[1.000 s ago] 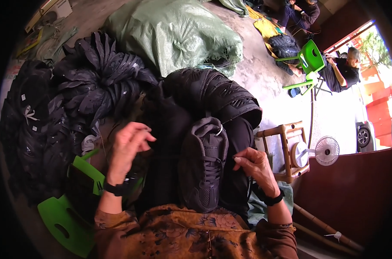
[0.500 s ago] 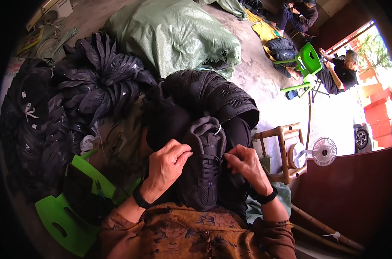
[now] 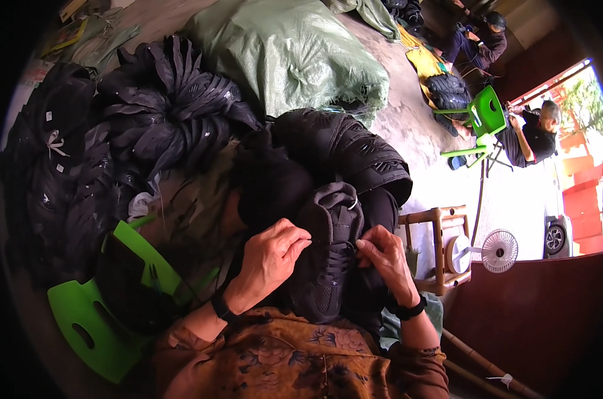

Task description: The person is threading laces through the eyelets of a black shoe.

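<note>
A black shoe upper (image 3: 333, 266) with crossed laces lies upright along my lap, its toe toward me. My left hand (image 3: 269, 263) is at its left side, thumb and forefinger pinched together. On the opposite side my right hand (image 3: 386, 261) is pinched by the lace rows. Whatever fine thing lies between the fingertips, if anything, is too small to make out. A curved stack of black shoe uppers (image 3: 345, 149) rests across my knees, just beyond the one between my hands.
Piles of black uppers (image 3: 162, 100) lie at the left, beside a large pale-green sack (image 3: 295, 56). A green plastic chair (image 3: 89, 332) stands near left. To the right are a bamboo stool (image 3: 438, 249) and a small fan (image 3: 499, 251). Two people sit far right, near another green chair (image 3: 487, 110).
The whole view has shifted, so the surroundings sit slightly further right and mostly lower. Both hands stay pinched beside the shoe upper, with only slight movement relative to it.
</note>
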Available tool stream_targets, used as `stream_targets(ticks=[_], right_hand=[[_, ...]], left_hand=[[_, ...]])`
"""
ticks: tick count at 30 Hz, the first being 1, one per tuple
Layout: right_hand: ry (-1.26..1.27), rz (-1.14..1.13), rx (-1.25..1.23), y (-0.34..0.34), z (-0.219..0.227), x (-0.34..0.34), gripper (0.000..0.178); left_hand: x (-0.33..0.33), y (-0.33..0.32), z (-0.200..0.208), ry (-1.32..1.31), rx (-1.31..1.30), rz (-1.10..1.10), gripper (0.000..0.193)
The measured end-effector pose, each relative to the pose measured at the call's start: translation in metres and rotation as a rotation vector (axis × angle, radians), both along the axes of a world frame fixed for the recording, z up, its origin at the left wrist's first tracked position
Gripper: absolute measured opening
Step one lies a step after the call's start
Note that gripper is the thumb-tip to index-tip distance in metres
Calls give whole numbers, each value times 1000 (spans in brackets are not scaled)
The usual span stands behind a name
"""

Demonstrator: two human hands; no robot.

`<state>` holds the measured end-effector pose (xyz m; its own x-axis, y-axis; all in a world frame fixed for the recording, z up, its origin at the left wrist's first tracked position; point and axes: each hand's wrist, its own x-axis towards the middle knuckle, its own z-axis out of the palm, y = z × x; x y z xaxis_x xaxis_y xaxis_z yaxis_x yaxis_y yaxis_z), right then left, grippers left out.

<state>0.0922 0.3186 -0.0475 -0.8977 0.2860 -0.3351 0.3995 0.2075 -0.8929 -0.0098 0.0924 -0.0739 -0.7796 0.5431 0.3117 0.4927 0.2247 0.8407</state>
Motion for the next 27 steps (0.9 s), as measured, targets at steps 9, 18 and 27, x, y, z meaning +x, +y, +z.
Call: stream_targets(ticks=[9,18,27], right_hand=[[31,-53,15,-6,-2,2,24],[43,8,33,-1,-2,-2,22],[397,534,865,19,7,-19,47]], left_hand=[[-6,17,20,172,-163,-15,16],[-5,32,28,618,-433,-145,6],[-51,26,25,498,-247,-589,10]])
